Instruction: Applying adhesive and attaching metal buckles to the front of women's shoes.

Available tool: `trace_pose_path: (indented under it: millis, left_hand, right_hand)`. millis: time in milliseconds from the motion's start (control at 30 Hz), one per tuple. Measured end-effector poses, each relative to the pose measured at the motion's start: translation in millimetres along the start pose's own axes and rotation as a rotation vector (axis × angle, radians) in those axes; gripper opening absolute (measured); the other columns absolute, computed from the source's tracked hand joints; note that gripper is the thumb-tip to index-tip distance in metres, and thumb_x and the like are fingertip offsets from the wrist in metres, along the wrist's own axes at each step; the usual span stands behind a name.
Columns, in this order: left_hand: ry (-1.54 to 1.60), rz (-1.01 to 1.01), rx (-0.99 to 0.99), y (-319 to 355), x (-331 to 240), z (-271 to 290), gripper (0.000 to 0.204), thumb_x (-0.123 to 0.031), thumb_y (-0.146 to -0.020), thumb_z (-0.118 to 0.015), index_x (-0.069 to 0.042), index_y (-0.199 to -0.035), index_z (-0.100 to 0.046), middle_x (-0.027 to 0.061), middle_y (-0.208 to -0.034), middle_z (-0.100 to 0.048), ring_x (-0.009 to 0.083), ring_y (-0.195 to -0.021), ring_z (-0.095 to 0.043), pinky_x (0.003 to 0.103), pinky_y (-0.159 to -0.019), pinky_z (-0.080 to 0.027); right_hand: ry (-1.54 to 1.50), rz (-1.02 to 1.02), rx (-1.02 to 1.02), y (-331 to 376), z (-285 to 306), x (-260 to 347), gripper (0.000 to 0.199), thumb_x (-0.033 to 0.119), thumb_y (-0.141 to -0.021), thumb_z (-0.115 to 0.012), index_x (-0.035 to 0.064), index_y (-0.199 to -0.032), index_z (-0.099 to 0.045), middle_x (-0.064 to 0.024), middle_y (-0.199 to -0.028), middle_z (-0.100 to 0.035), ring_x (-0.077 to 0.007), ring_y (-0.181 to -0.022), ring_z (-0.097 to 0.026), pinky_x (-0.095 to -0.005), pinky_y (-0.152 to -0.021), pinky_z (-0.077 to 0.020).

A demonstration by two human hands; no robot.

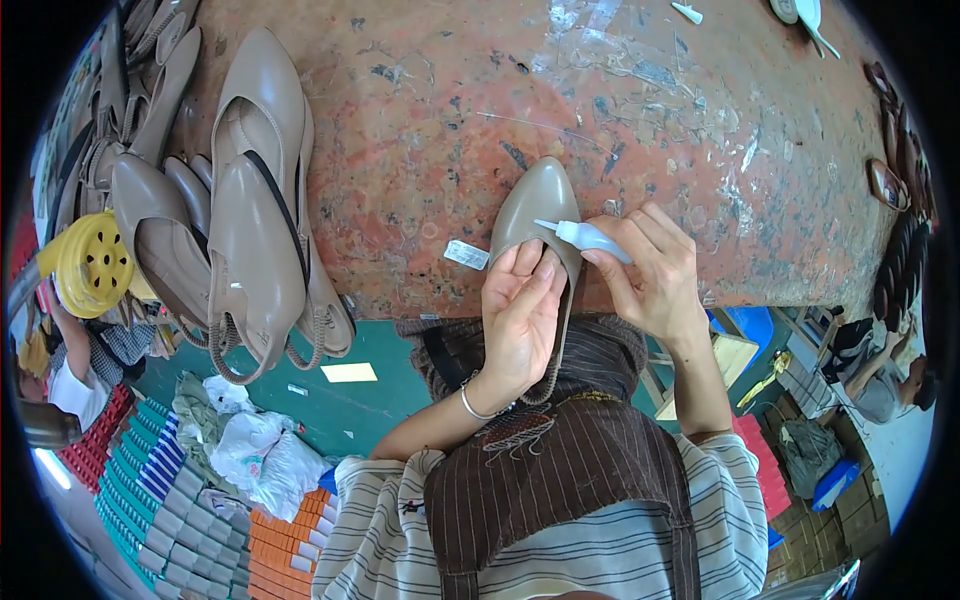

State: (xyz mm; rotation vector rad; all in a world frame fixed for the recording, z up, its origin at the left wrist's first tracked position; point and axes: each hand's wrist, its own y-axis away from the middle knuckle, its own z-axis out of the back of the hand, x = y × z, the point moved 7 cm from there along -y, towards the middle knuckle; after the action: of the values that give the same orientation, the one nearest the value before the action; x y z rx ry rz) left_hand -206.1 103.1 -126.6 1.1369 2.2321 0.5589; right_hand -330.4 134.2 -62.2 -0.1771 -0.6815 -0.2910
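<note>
A taupe slingback flat (pixel 535 205) with a pointed toe lies at the table's near edge, toe facing away from me. My left hand (pixel 522 325) grips it at the throat, fingertips tucked into the opening and the thumb by the topline. Between the thumb and fingers of my right hand (pixel 650 262) is a small white squeeze bottle (pixel 595 240) with a thin nozzle. Its tip points left, at the upper just above the topline; whether it touches cannot be made out. A small white label (pixel 466 254) lies left of the shoe.
Several similar taupe slingbacks (pixel 258 230) are piled at the left of the worn red tabletop (pixel 400 150), beside a yellow round perforated object (pixel 95 265). A white cap-like cone (pixel 688 12) lies far back. Dark brown shoes (pixel 900 200) line the right edge. People sit beyond both sides.
</note>
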Motion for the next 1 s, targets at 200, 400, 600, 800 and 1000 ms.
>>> trace_pose_path:
  millis: [200, 400, 600, 800, 1000]
  left_hand:
    - [0.012, -0.004, 0.015, 0.9, 1.1, 4.1, 0.013, 0.006, -0.089, -0.049, -0.004, -0.098, -0.045, -0.0005, -0.095, -0.047, 0.0082, -0.094, -0.047, 0.026, -0.093, -0.040]
    - [0.008, 0.008, -0.010, 0.3, 2.8, 6.0, 0.016, 0.005, -0.090, -0.049, -0.003, -0.103, -0.046, 0.0005, -0.102, -0.050, 0.0089, -0.098, -0.049, 0.027, -0.095, -0.040]
    - [0.004, -0.003, -0.009, 0.3, 2.3, 8.4, 0.016, 0.005, -0.090, -0.050, -0.003, -0.103, -0.046, 0.0007, -0.104, -0.051, 0.0092, -0.100, -0.049, 0.028, -0.095, -0.040]
    - [0.002, -0.012, 0.032, -0.9, 1.8, 5.4, 0.015, 0.004, -0.090, -0.049, -0.003, -0.102, -0.046, -0.0003, -0.099, -0.048, 0.0082, -0.095, -0.047, 0.027, -0.093, -0.040]
    - [-0.016, 0.006, -0.033, 1.7, 2.6, 7.8, 0.012, 0.004, -0.090, -0.049, -0.005, -0.097, -0.045, -0.0016, -0.093, -0.044, 0.0076, -0.094, -0.047, 0.026, -0.090, -0.040]
  right_hand:
    - [-0.003, 0.001, 0.005, -3.5, 2.6, 4.9, 0.015, 0.012, -0.075, -0.069, 0.0031, -0.085, -0.063, -0.0081, -0.071, -0.057, -0.0252, -0.065, -0.053, -0.0342, -0.056, -0.0453]
    - [0.000, 0.008, 0.018, -5.2, 1.5, 5.1, 0.016, 0.012, -0.074, -0.069, 0.0022, -0.084, -0.062, -0.0087, -0.071, -0.057, -0.0259, -0.065, -0.053, -0.0348, -0.057, -0.0450]
    - [0.010, 0.017, 0.031, -8.4, 2.7, 9.3, 0.016, 0.012, -0.074, -0.069, 0.0019, -0.083, -0.061, -0.0090, -0.071, -0.056, -0.0263, -0.064, -0.052, -0.0352, -0.057, -0.0449]
    - [0.003, -0.004, 0.038, -6.4, 5.5, 6.7, 0.015, 0.011, -0.074, -0.070, 0.0027, -0.083, -0.061, -0.0086, -0.071, -0.057, -0.0257, -0.065, -0.052, -0.0349, -0.058, -0.0449]
    - [-0.001, -0.037, 0.028, 2.2, 7.3, -1.1, 0.014, 0.009, -0.073, -0.070, 0.0036, -0.084, -0.062, -0.0083, -0.072, -0.058, -0.0259, -0.064, -0.052, -0.0348, -0.058, -0.0451]
